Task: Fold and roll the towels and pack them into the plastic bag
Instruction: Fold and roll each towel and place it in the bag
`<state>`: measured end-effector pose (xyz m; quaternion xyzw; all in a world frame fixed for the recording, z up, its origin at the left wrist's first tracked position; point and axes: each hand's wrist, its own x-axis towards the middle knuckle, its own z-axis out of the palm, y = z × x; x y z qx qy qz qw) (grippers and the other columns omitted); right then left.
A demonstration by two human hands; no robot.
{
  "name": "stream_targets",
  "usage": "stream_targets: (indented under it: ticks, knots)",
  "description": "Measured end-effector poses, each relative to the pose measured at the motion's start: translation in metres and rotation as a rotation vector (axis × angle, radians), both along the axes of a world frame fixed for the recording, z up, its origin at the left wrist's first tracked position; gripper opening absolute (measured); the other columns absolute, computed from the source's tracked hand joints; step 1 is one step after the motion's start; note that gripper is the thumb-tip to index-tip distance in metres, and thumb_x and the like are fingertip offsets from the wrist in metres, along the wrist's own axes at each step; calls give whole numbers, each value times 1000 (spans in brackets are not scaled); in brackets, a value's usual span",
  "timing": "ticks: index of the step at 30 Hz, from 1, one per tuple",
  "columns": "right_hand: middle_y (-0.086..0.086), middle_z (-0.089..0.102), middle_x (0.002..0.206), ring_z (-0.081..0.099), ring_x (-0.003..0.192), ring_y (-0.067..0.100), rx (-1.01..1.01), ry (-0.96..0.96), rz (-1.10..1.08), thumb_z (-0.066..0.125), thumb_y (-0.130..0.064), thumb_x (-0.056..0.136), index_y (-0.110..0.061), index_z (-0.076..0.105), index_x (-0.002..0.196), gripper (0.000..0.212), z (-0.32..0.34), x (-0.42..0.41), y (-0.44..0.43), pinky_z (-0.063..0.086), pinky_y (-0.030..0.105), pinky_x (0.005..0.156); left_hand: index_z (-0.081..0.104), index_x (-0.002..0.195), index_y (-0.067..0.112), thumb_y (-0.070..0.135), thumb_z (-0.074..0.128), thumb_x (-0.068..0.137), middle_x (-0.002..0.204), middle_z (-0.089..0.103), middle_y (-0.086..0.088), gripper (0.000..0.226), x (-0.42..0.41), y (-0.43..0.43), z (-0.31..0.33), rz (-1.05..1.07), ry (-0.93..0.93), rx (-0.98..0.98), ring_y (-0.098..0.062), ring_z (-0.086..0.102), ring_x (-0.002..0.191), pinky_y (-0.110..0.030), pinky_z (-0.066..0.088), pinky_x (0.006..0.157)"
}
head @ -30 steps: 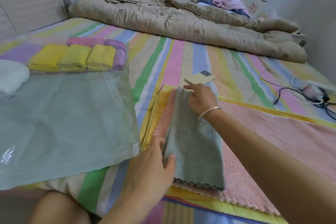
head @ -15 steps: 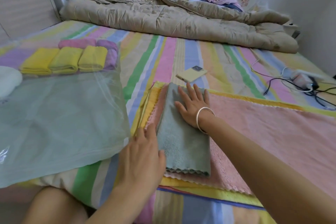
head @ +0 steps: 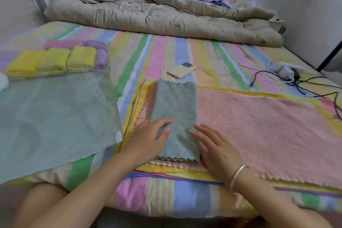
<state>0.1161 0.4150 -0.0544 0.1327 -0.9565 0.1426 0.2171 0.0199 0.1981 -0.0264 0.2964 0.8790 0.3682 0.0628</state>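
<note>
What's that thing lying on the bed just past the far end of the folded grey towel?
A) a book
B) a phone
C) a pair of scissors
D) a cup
B: a pale yellow phone with its camera showing lies flat on the striped sheet, just beyond the far edge of the grey towel.

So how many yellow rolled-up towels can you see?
3, side by side in the plastic bag: left roll, middle roll, right roll. Others may be hidden behind.
</note>
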Motion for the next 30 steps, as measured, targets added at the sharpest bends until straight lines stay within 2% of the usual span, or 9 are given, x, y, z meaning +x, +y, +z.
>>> stream_targets:
  ticks: [5,8,11,13,16,21,25,27,30]
  knots:
    - [-2,64,124,60,116,17,16,124,145,42,-23,95,-14,66,110,30,10,-5,-13,48,33,93,66,104,36,55,48,87,98,66,20,31,23,-5,5,17,174,140,-1,59,97,-36,49,87]
    - [-7,67,119,62,109,12,-150,177,119,45,-23,96,-17,66,107,24,11,2,-17,46,26,94,62,108,36,66,61,75,100,62,22,45,37,-6,2,-70,345,10,0,55,95,-26,44,92]
    - [-6,68,116,63,106,13,-113,174,101,51,-18,90,-19,65,108,22,11,-2,-21,47,28,89,62,112,30,51,66,71,101,64,17,47,40,-1,-5,-79,482,-78,-7,57,95,-26,42,98]
    - [-6,67,116,61,108,12,-67,137,98,61,-14,79,-19,65,109,30,9,-3,-20,48,29,88,62,111,29,42,65,70,99,65,15,43,39,1,-7,-69,486,-109,-9,59,94,-23,44,89]
    - [-9,60,128,52,123,11,-26,11,88,66,-18,75,-22,59,122,48,1,3,-17,43,28,99,60,110,29,44,62,72,99,66,14,41,38,0,-11,-71,466,-111,-9,61,94,-24,48,83]
    - [-9,62,125,51,125,11,53,2,21,55,-55,85,-21,59,121,50,-4,-7,-19,40,33,102,53,117,32,50,63,76,105,62,15,46,34,-4,-13,-79,367,-98,-7,58,97,-24,48,83]
    - [-5,68,117,60,111,11,-150,86,-14,57,-30,82,-20,68,112,34,2,-11,-24,49,33,90,51,122,29,45,63,72,113,60,14,54,37,-2,-13,-46,398,-106,-7,57,103,-19,43,86]
    - [-6,67,117,61,106,11,-291,111,-34,56,-18,77,-21,69,113,38,10,-10,-26,48,27,88,53,122,26,33,64,70,114,60,12,54,37,-4,-11,-6,465,-85,-9,58,104,-22,44,88]
    - [-11,66,119,61,110,6,-416,112,-12,50,-18,80,-23,67,114,38,27,-6,-24,48,23,90,61,111,25,8,65,64,105,64,10,49,31,-14,-6,130,448,79,-14,61,98,-29,50,83]
